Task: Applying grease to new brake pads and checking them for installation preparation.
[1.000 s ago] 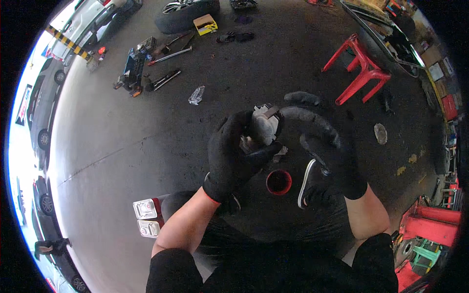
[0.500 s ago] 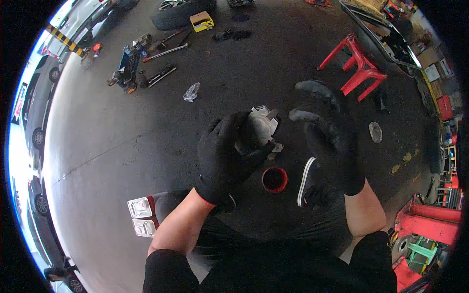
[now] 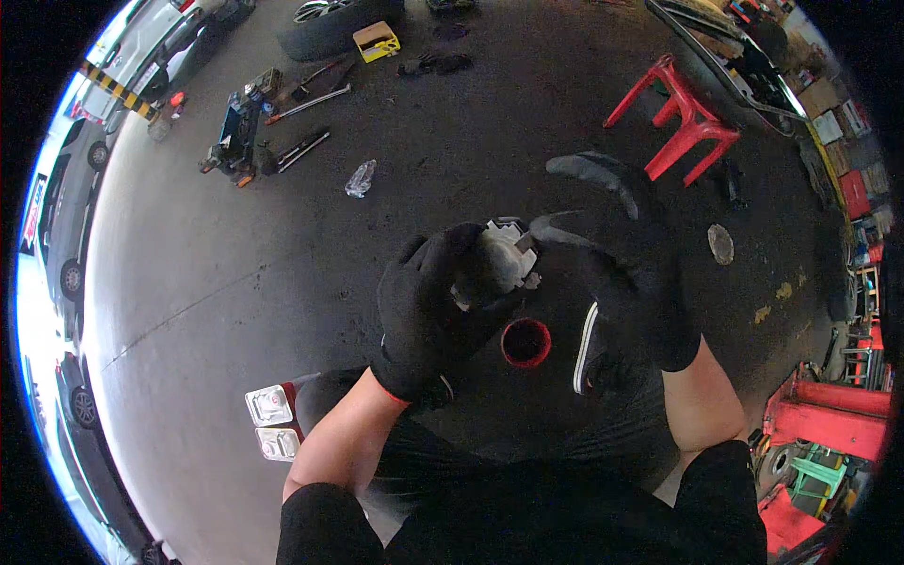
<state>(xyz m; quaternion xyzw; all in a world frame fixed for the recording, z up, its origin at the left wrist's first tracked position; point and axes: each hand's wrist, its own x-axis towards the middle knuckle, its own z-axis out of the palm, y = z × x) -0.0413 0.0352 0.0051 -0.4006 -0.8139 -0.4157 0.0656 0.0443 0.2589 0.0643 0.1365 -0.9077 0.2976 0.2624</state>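
My left hand (image 3: 422,306), in a black glove, is wrapped round a metal car part (image 3: 504,259). The part has a dull grey rounded face and notched silver edges; its exact kind I cannot make out, and my fingers hide its left side. To the right of it my black-gloved right hand (image 3: 636,268) is open, its fingers apart and curved. One lower fingertip reaches the part's right edge; whether it touches I cannot tell. Below the part, on the floor between my feet, stands a round red-rimmed container (image 3: 525,343) with a dark inside.
Two silver-topped containers (image 3: 270,406) stand beside my left leg. Crumpled clear plastic (image 3: 360,179) and a toolbox (image 3: 237,132) with loose tools lie ahead. A red plastic stool (image 3: 680,122) is at the far right, a tire (image 3: 344,33) at the back, and a red metal frame (image 3: 833,414) to the right.
My right hand has come left, its lower fingertip now up against or close to the part. The part has tilted slightly in my left hand.
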